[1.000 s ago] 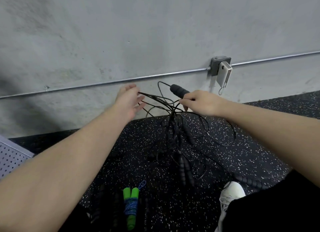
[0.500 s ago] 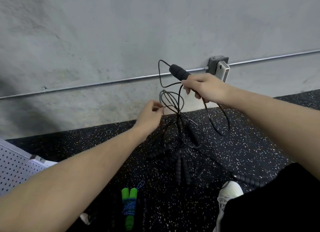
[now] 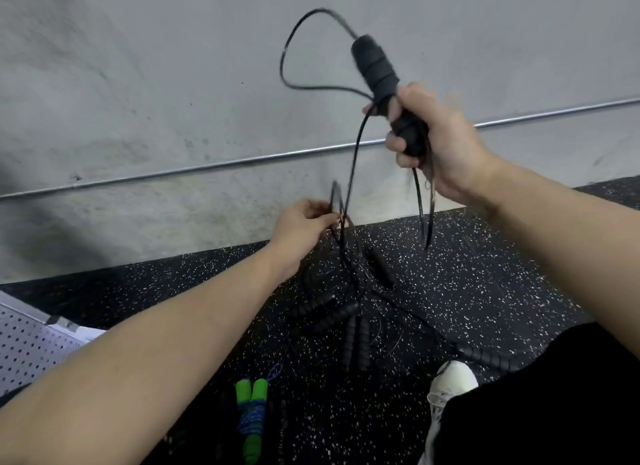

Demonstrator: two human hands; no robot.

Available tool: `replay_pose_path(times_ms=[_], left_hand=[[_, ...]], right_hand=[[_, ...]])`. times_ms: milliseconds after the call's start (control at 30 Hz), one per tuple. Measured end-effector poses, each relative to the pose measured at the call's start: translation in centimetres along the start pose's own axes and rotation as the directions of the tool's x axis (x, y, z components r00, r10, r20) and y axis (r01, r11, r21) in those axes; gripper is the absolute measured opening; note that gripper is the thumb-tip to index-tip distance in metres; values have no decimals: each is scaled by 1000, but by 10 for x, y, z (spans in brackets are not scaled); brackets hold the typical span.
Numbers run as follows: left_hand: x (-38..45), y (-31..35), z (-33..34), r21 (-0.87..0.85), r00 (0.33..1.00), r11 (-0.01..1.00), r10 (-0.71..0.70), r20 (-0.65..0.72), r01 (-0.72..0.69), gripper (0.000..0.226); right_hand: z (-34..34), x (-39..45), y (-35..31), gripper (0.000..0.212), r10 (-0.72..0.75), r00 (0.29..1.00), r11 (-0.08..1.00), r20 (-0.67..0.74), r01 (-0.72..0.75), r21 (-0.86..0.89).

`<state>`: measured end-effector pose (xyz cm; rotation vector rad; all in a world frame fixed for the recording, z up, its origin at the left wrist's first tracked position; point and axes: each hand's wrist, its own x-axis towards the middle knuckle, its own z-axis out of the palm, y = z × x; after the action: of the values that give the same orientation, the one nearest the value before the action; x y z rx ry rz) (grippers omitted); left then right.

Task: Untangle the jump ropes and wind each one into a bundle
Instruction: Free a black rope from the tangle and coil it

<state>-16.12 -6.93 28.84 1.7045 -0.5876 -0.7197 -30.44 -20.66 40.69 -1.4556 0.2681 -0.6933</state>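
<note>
My right hand (image 3: 440,145) grips a black foam jump-rope handle (image 3: 377,69) raised high in front of the wall, its thin black cord (image 3: 351,168) looping off the top and running down. My left hand (image 3: 301,227) pinches several black cords just above the floor. Below it hangs the tangle of black ropes (image 3: 346,277), with several ribbed black handles (image 3: 353,336) dangling over the speckled floor. A wound rope with green handles (image 3: 252,416) and blue cord lies on the floor near me.
A grey concrete wall with a metal conduit pipe (image 3: 207,168) runs behind. A white perforated panel (image 3: 31,343) sits at the left edge. A white shoe (image 3: 450,383) and a black-clad leg are at the lower right, with another ribbed handle (image 3: 491,359) next to the shoe.
My right hand has lifted the black handle upward, drawing its cord out of the tangle. My left hand closed onto the cords and stays low, holding them.
</note>
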Motion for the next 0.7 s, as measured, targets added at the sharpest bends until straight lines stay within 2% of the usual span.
replay_pose_path(times_ms=[100, 167, 333, 433, 500, 567, 667, 700], left_hand=[[6, -4, -19, -151, 995, 986, -79, -65, 69, 15], [11, -9, -30, -235, 982, 965, -149, -114, 119, 22], [21, -25, -50, -120, 945, 963, -262, -195, 242, 33], [24, -30, -54, -257, 921, 925, -336, -198, 282, 32], [26, -35, -56, -304, 903, 903, -374, -209, 304, 39], [27, -45, -61, -256, 878, 901, -411, -246, 350, 49], [23, -63, -66, -179, 838, 867, -496, -226, 465, 68], [21, -66, -64, -90, 839, 869, -494, -228, 487, 73]], right_hand=[[-17, 3, -8, 27, 4, 995, 988, -99, 11, 154], [-27, 2, -7, 27, 19, 992, 989, -123, -1, 147], [-33, 3, -13, 27, 3, 974, 987, -228, 33, 154], [-40, 5, -14, 28, 10, 941, 982, -337, 53, 179], [-44, 4, -12, 29, 40, 919, 975, -393, 50, 215], [-47, 2, -13, 33, 78, 907, 957, -415, 48, 286], [-48, 1, -16, 35, 137, 911, 885, -388, 63, 460], [-46, 0, -16, 34, 151, 918, 858, -366, 63, 510]])
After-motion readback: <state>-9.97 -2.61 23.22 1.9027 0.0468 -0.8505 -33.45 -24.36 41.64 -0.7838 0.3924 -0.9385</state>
